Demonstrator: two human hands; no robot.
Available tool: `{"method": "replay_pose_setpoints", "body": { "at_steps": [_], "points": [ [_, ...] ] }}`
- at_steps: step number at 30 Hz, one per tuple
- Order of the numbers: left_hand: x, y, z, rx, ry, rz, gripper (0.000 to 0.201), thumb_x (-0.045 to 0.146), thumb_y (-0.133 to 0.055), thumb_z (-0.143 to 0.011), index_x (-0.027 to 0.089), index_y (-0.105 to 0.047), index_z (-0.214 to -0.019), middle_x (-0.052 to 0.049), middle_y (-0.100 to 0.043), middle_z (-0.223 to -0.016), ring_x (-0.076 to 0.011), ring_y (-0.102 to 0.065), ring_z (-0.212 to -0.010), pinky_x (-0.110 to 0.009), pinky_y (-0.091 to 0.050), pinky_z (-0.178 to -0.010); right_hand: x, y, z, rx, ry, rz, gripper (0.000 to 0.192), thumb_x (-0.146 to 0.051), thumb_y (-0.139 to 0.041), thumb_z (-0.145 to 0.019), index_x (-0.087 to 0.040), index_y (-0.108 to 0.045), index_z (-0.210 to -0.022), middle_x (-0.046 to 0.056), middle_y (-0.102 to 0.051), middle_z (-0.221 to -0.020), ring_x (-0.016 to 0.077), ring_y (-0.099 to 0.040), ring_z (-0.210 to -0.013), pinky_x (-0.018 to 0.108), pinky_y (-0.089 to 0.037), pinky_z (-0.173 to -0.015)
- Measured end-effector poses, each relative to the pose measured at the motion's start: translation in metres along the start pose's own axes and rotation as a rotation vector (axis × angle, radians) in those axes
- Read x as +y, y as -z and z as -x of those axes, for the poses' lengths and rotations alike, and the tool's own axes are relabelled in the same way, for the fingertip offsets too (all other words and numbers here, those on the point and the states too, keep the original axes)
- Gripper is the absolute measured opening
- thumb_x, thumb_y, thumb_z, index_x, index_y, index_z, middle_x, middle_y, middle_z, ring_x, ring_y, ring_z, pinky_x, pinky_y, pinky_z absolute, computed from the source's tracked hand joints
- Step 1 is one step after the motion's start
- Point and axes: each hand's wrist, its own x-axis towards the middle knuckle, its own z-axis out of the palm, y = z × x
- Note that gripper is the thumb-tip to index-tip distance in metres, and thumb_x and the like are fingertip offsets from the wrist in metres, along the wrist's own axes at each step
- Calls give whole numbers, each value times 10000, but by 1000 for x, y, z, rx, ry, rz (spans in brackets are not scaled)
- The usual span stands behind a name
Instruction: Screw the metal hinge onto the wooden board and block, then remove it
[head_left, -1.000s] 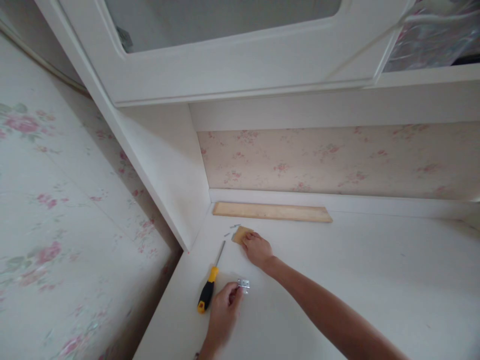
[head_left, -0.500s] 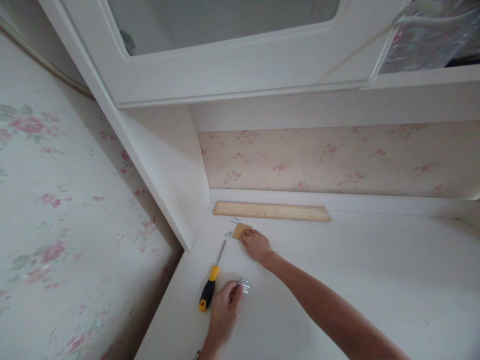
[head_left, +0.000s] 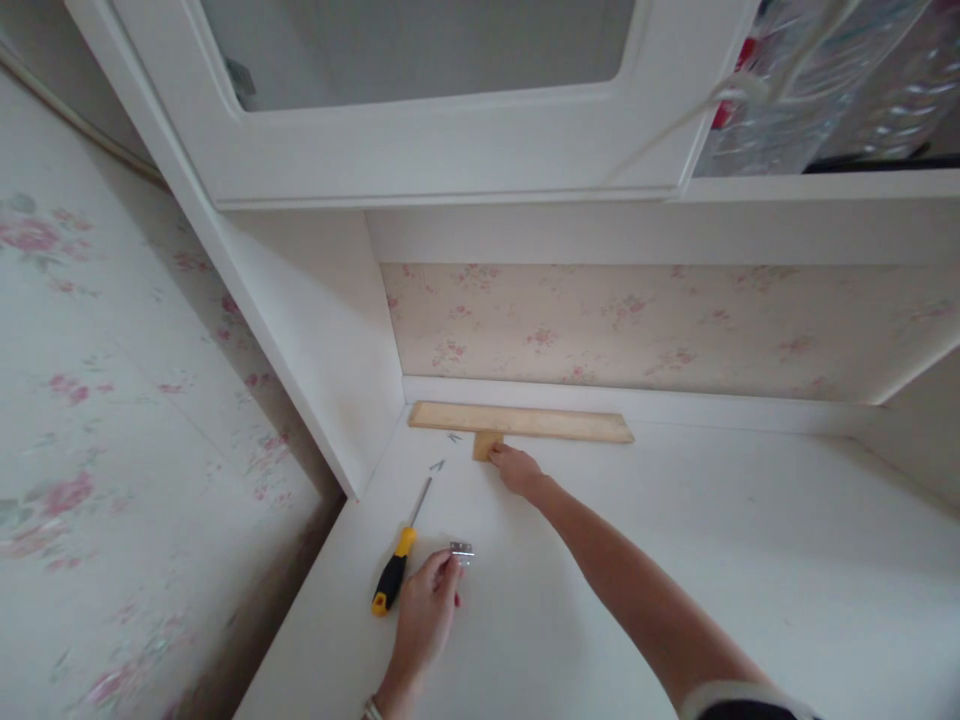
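Note:
My left hand (head_left: 429,600) pinches a small silvery metal hinge (head_left: 462,552) above the white countertop. Just left of it lies a screwdriver (head_left: 396,568) with a yellow and black handle, its shaft pointing away from me. Farther out, the fingers of my right hand (head_left: 516,468) grip the right edge of a small, square tan piece (head_left: 486,446), perhaps wood. That piece lies flat by the front edge of a long wooden strip (head_left: 517,420). Several small screws (head_left: 437,466) rest loose near the screwdriver's tip and toward the strip.
A white cabinet with a glass-panelled door (head_left: 435,155) overhangs the countertop (head_left: 600,580). On the left stands a white side panel (head_left: 322,340), beside flowered wallpaper (head_left: 112,400). Clear plastic bottles (head_left: 847,90) and a white cable (head_left: 757,90) are on the open shelf at upper right.
My right hand has slid the tan piece away from the screws, rightward and up to the wooden strip. The hinge in my left hand has tilted. My view has shifted slightly right.

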Motion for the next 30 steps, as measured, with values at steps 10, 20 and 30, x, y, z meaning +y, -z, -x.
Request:
{"method": "replay_pose_setpoints", "body": {
  "at_steps": [10, 20, 30],
  "points": [
    [22, -13, -15, 46, 84, 251, 353, 423, -506, -774, 135, -631, -934, -74, -662, -872, -113, -573, -550, -199, -352, -423, -23, -20, 95, -66, 33, -601, 389, -414, -359, -913, -183, -582, -1131, 65, -684, -901, 149, -638, -754, 274, -495, -692],
    [63, -21, -36, -136, -78, 13, 313, 405, -451, -827, 151, -623, -891, -42, -671, -811, -118, -593, -544, -209, -368, -425, -28, -20, 111, 179, -200, -1453, 486, -364, -680, -678, -132, -549, -1085, 15, -632, -725, 123, -566, -638, 274, -466, -662],
    [56, 16, -115, 139, -233, -958, 261, 369, -412, -886, 207, -616, -904, -61, -654, -943, -187, -619, -838, -269, -428, -695, 11, -53, 124, 484, -207, -898, 299, -383, -499, -819, -159, -635, -963, 60, -665, -841, 168, -588, -741, 285, -441, -693]
  ]
}}
